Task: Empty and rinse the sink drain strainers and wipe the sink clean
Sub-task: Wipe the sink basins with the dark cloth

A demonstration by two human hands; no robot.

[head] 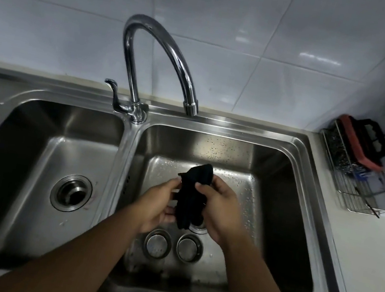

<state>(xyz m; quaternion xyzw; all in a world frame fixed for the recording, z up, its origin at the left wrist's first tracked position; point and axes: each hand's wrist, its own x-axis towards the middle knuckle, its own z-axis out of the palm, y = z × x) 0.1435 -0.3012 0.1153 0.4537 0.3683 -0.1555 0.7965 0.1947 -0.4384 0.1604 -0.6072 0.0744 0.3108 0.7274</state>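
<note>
Black cloth, bunched into a long crumpled wad, is held up over the right basin of a stainless double sink. The left hand has its fingers pinching the cloth's left edge. The right hand has its fingers curled round the other side with the thumb pressed on the front, so both hands grip it. On the basin floor just below the wrists sit the left strainer and right strainer, round shiny metal cups side by side, wet looking. That basin's drain hole is mostly hidden behind the cloth. Droplets speckle its floor and back wall. The left basin has its drain dark in the middle. A chrome tap arches over with its spout above the right basin. On the pale worktop to the right, a wire rack holds a red and black scrubber
</note>
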